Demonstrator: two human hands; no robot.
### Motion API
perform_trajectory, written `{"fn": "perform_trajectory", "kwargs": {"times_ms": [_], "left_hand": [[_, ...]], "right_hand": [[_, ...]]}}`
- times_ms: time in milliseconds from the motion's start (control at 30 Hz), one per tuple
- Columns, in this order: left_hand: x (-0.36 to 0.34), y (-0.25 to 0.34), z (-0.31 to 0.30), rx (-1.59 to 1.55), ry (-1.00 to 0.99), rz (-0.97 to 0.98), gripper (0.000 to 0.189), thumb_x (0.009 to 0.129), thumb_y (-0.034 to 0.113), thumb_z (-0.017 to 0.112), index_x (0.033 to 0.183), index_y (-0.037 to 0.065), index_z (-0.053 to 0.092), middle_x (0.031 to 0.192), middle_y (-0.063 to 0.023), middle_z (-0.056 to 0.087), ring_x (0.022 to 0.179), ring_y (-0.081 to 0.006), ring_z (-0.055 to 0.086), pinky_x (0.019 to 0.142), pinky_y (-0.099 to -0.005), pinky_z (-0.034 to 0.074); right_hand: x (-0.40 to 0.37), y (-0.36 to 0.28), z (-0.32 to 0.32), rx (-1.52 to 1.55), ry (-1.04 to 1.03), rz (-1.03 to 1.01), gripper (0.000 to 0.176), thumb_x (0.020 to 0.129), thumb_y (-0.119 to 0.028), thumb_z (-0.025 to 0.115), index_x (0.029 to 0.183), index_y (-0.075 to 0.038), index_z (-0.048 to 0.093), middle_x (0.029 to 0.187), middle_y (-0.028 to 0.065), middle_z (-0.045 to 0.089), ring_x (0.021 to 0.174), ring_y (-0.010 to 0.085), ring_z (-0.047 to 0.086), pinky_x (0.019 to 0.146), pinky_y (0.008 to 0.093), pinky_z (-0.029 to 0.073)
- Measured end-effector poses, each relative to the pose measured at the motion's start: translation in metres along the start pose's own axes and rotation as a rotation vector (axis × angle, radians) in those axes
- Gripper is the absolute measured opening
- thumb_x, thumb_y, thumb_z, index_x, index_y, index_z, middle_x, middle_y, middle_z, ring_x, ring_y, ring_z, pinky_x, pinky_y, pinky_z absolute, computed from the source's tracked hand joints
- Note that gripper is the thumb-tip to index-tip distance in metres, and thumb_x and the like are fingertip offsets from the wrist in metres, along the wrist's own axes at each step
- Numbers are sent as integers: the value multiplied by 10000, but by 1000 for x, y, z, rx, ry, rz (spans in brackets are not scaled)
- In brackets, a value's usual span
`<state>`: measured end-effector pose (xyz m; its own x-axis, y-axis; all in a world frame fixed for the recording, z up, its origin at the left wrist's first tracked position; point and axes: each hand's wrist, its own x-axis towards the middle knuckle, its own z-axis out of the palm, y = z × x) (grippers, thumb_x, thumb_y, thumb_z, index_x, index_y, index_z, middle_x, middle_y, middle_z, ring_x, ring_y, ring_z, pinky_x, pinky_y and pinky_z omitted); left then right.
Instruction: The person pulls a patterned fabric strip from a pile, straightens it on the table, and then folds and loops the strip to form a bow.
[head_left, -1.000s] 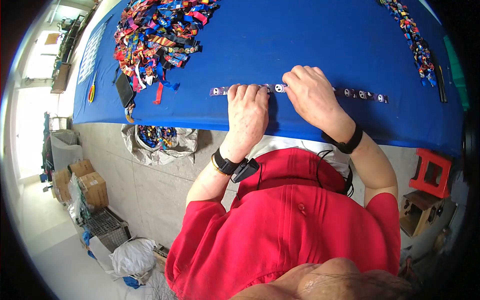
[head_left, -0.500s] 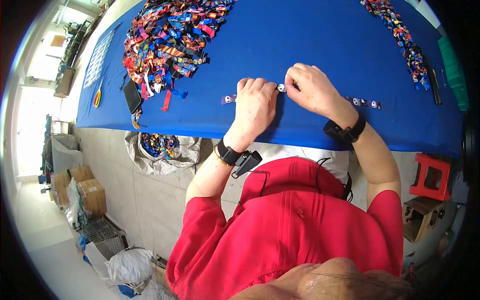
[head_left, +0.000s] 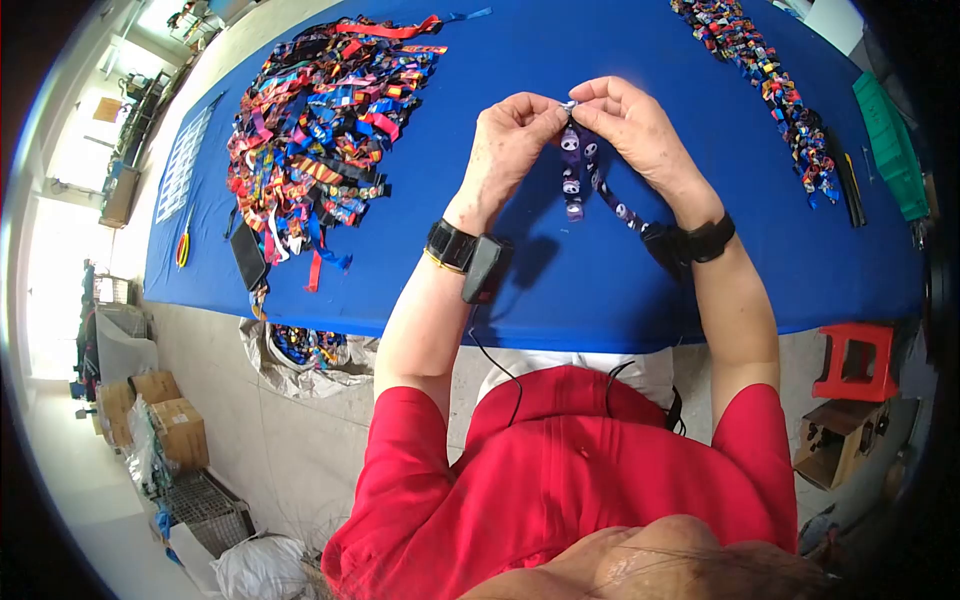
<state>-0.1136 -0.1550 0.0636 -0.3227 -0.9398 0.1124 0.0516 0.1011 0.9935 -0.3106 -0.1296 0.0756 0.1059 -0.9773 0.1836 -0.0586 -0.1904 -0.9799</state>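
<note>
Table (head_left: 400,270) has a blue cover, slightly wrinkled at the front edge. Large heap of multicolored straps (head_left: 310,140) on its left half, black flat case (head_left: 248,255) just beside the heap, yellow-and-red handled tool (head_left: 182,249) near the left edge. Right side: long narrow row of small colorful pieces (head_left: 765,85), dark bar (head_left: 850,190) near its lower end, green tray (head_left: 888,145) at the far right. Room: pale floor (head_left: 290,430), open sack (head_left: 270,365) of colorful pieces at the table's front edge, cardboard boxes (head_left: 180,430) and wire crate (head_left: 200,505) on the left, red stool (head_left: 855,362) and wooden box (head_left: 840,445) on the right. Dark purple strap with white faces (head_left: 571,170) is up between both hands, over mid-table. Left hand (head_left: 508,145) and right hand (head_left: 635,125) meet at its top; thumb and fingers of each pinch it there, fingertips nearly touching. Two lengths hang below the fingers: one near-straight, the other curving toward the right wrist. Exact grip point too small to read.
</note>
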Motion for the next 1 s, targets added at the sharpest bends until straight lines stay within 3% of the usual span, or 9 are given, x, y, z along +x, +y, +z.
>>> {"fn": "perform_trajectory", "kwargs": {"times_ms": [267, 600, 1000], "left_hand": [[32, -36, 10, -108, -26, -57, 217, 985, 184, 743, 1046, -18, 693, 912, -32, 712, 830, -84, 631, 762, -218, 500], [21, -50, 9, -130, -142, -171, 184, 1009, 163, 705, 1083, -5, 712, 953, -14, 730, 849, -57, 630, 764, -218, 490], [18, -54, 4, -83, -118, -179, 181, 999, 172, 726, 1058, 2, 745, 910, -7, 733, 812, -56, 627, 738, -217, 493]], "right_hand": [[21, 46, -24, 103, -71, 88, 236, 1011, -168, 689, 1167, 8, 691, 1018, 34, 716, 940, 92, 653, 857, 234, 528], [10, 51, -30, 249, -67, 149, 233, 1010, -143, 685, 1183, 12, 666, 1039, 42, 713, 941, 86, 652, 868, 224, 522], [6, 53, -18, 99, -86, 140, 188, 996, -115, 695, 1128, 19, 701, 1011, 36, 733, 925, 85, 670, 852, 229, 543]]}}
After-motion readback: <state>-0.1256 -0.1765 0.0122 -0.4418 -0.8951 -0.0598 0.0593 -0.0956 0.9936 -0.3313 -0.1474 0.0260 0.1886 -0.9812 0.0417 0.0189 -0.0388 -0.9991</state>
